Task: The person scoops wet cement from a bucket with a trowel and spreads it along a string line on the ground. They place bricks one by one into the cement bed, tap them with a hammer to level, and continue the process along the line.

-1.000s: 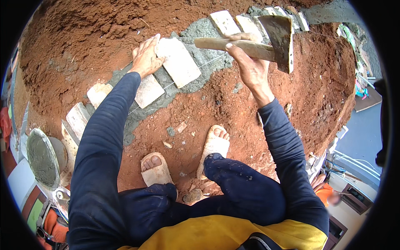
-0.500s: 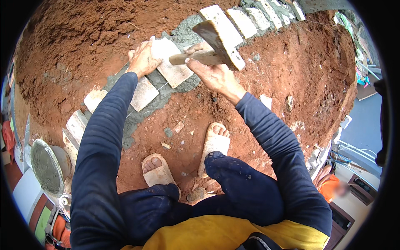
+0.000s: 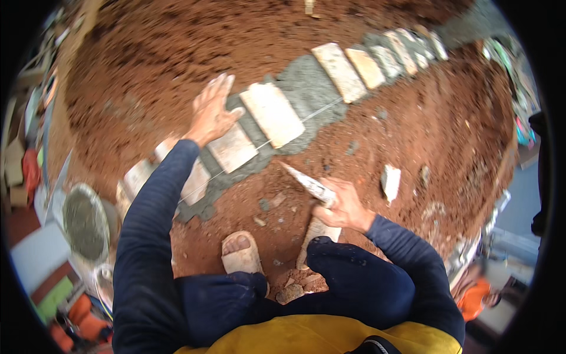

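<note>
My left hand point(image 3: 213, 112) hovers with its fingers stretched out and apart, beside the row of pale bricks. Under its wrist and thumb lies one pale brick point(image 3: 234, 148), and to its right another pale brick point(image 3: 272, 115) rests on grey mortar point(image 3: 303, 82). In my right hand point(image 3: 345, 205) is a trowel, its mortar-smeared, tapering blade point(image 3: 309, 184) pointing up and left over the red soil; the fingers wrap round and hide its handle. A thin string line point(image 3: 321, 112) runs along the near ends of the bricks.
More bricks point(image 3: 339, 72) continue to the far right, past a stretch of bare mortar. A bucket of grey mortar point(image 3: 85, 221) stands at the left. A loose brick piece point(image 3: 390, 183) lies on the soil at right. A person in orange point(image 3: 473, 300) is at the lower right.
My left hand has let go of the brick and lifted clear, fingers spread. My right hand has drawn the trowel back from the brick toward me and turned its blade leftward. The view has shifted.
</note>
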Demonstrator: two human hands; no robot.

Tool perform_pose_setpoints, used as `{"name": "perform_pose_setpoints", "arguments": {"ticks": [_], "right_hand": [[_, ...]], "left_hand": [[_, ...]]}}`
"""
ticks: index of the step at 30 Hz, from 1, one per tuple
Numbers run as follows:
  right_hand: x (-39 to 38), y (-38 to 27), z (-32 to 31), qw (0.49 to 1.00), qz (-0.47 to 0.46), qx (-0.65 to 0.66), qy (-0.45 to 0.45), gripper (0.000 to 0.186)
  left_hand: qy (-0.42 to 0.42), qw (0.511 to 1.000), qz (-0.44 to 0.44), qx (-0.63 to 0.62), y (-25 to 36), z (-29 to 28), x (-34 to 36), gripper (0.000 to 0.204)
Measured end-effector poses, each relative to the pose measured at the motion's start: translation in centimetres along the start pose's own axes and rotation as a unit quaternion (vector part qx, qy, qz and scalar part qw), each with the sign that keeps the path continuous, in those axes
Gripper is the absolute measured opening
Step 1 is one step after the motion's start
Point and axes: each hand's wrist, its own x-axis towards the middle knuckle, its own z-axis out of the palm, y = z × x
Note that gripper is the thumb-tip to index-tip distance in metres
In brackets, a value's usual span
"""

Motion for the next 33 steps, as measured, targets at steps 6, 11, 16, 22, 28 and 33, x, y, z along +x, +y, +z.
{"name": "perform_pose_setpoints", "arguments": {"ticks": [6, 11, 16, 22, 28, 33], "right_hand": [[-13.1, 7.0, 5.8, 0.97, 0.082, -0.23, -0.01, 0.04], [-13.7, 12.0, 3.2, 0.936, 0.119, -0.312, -0.108, 0.039], [-5.0, 14.8, -2.7, 0.924, 0.18, -0.308, -0.139, 0.039], [9.0, 15.1, -7.7, 0.935, 0.283, -0.184, -0.104, 0.039], [22.6, 11.9, -6.2, 0.941, 0.087, -0.173, -0.279, 0.04], [25.4, 4.0, -0.3, 0.954, 0.084, -0.159, -0.241, 0.036]], "left_hand": [[0.122, 0.877, -0.013, -0.464, 1.4, -11.9, -17.3, 0.076], [0.078, 0.73, -0.154, -0.661, 3.1, -7.9, -34.9, 0.074], [0.113, 0.653, -0.434, -0.61, 8.6, 0.1, -51.3, 0.073], [0.001, 0.536, -0.57, -0.622, 18.4, 3.5, -70.1, 0.063], [0.14, 0.492, -0.859, 0.009, 15.6, 3.1, -85.4, 0.066], [0.008, 0.589, -0.773, 0.235, 8.5, 1.8, -88.5, 0.09]]}}
